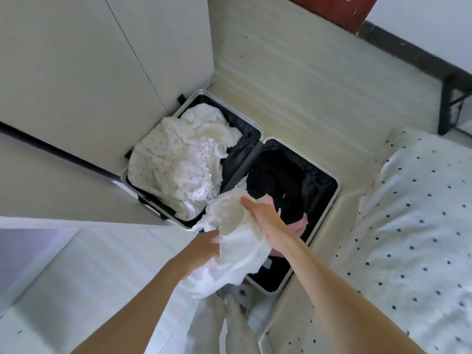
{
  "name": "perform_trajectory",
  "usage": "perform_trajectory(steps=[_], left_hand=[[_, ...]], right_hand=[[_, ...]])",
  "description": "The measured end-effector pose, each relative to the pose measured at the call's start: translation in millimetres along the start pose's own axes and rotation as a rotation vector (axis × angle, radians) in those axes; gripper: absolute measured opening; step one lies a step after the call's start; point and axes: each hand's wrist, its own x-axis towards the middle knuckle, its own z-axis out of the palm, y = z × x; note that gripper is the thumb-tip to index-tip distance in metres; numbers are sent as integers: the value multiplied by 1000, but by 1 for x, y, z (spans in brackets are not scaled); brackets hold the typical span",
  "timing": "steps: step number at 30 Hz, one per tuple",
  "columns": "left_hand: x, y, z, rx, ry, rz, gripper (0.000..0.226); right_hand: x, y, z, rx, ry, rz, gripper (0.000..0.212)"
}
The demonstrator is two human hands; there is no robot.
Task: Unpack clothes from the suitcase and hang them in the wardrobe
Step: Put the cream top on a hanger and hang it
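An open suitcase (pixel 334 198) lies flat on the floor beside the wardrobe (pixel 84 60). Its left half holds a pile of pale flowered clothes (pixel 173 162); its right half holds dark clothes (pixel 278 180) and a pink piece (pixel 301 223). Above the near edge of the case I hold a white garment (pixel 237 249). My left hand (pixel 204 247) grips its left side from below. My right hand (pixel 265 221) lies on top of it, fingers stretched along the cloth with the thumb under the fold, as far as I can tell.
A bed with a white, black-dotted cover (pixel 413 238) fills the right side. A white shelf or cabinet top (pixel 76 264) lies at lower left. A dark metal frame (pixel 452 103) stands at the far right, by the wall. Pale wooden floor (pixel 293 93) stretches beyond the case.
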Motion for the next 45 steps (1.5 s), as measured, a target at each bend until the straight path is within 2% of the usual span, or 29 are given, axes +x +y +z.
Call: perform_trajectory(steps=[2, 3, 5, 9, 11, 13, 15, 18, 21, 23, 26, 28, 32, 34, 35, 37, 38, 40, 42, 44, 45], left_hand=[[-30, 7, -6, -93, 42, -2, 11], [-52, 5, -12, -110, 50, 3, 18], [-84, 3, -18, -152, 55, 43, 19], [-143, -16, -34, -294, 137, 62, 22], [-168, -33, -46, -342, 191, 63, 29], [-199, -58, -62, -399, 265, 50, 38], [-218, -77, -72, -428, 319, 69, 38], [-260, -110, -91, -593, 521, 117, 20], [-303, -151, -122, -908, 715, 144, 29], [-339, -187, -148, -1071, 830, 153, 27], [-383, -241, -185, -1224, 996, 74, 27], [-420, -286, -210, -1302, 1089, 68, 28], [-464, -354, -246, -1224, 1205, 19, 26], [-477, -358, -255, -1108, 1199, 78, 18], [-484, -357, -262, -1058, 1202, 86, 26], [-495, -344, -270, -949, 1138, 174, 62], [-501, -333, -272, -899, 1059, 241, 69], [-509, -316, -279, -784, 859, 348, 69], [-508, -307, -294, -702, 752, 406, 69], [-504, -305, -313, -687, 804, 434, 77], [-506, -304, -323, -702, 875, 421, 71]], right_hand=[[-24, -10, 2, 52, -79, 43, 27], [-42, -15, 8, 66, -112, 53, 27], [-74, -25, 18, 44, -133, 50, 28], [-126, -38, 48, -47, -148, 26, 53], [-148, -37, 69, -117, -190, 19, 59], [-171, -34, 102, -225, -241, 28, 56], [-181, -29, 123, -314, -285, 8, 41], [-202, -19, 165, -518, -378, -3, 39], [-222, -8, 215, -614, -422, -46, 44], [-239, -3, 253, -636, -425, -67, 43], [-254, -6, 297, -603, -423, -86, 32], [-268, -10, 335, -529, -445, -79, 33], [-286, -19, 404, -348, -637, -12, 40], [-301, -20, 440, -352, -700, -14, 35], [-310, -19, 462, -355, -733, -28, 36], [-326, -18, 502, -326, -748, -58, 42], [-334, -18, 519, -304, -745, -71, 43], [-349, -23, 550, -278, -779, -81, 43], [-358, -35, 577, -292, -818, -104, 41], [-362, -53, 599, -292, -859, -117, 38], [-360, -64, 608, -292, -883, -129, 36]])
